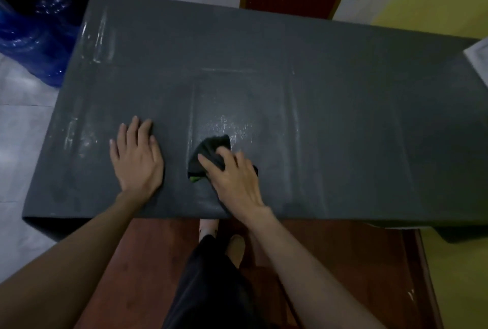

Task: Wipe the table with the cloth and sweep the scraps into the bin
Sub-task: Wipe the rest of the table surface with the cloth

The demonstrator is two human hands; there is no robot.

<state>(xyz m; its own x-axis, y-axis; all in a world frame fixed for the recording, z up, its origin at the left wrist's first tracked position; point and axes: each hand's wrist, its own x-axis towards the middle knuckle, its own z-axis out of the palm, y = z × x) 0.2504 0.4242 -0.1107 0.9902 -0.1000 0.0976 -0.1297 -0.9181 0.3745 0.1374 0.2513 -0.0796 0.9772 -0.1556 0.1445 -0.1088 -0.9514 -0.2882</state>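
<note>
Now dark cloth [211, 154] under gripping right hand [235, 181], left hand [137, 157] flat, open on table [343, 117] beside.

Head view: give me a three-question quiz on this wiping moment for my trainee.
1. True or false: the left hand lies flat on the table.
2. What does the right hand press on? A) sponge B) dark cloth C) brush
3. Fill in: the blue plastic bag sits beyond the table's far ____ corner.

Key: 1 true; 2 B; 3 left.
</note>
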